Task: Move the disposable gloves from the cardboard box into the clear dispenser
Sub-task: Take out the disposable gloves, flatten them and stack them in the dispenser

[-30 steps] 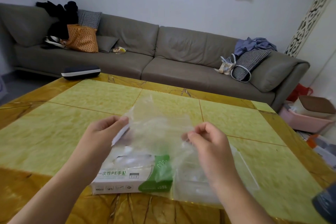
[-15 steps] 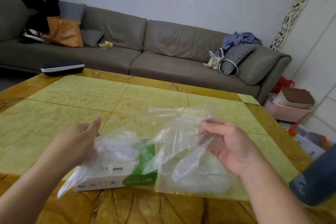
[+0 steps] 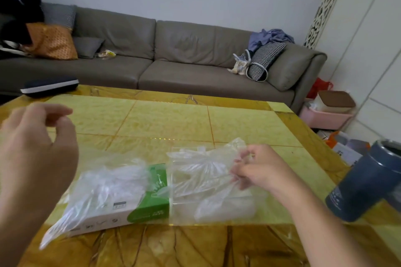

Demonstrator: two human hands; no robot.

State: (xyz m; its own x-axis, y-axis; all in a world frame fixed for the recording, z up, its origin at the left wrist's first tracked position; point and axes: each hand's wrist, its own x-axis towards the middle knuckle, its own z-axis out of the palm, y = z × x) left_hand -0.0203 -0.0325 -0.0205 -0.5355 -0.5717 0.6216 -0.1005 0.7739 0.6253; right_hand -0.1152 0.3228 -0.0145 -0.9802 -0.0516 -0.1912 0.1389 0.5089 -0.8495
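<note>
The right hand (image 3: 258, 171) pinches a thin transparent plastic glove (image 3: 204, 167) over the clear rectangular dispenser (image 3: 217, 208), just right of the white-and-green cardboard box (image 3: 121, 208). The left hand (image 3: 36, 149) is loosely curled and empty. Better to press the glove down flat — no folds hanging over the rim.

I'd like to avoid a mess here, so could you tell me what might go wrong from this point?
The loose gloves draped over the cardboard box hang off its near side and could slide onto the table. The right hand pushing gloves into the clear dispenser may shift it. Its forearm could knock the dark cup.
</note>
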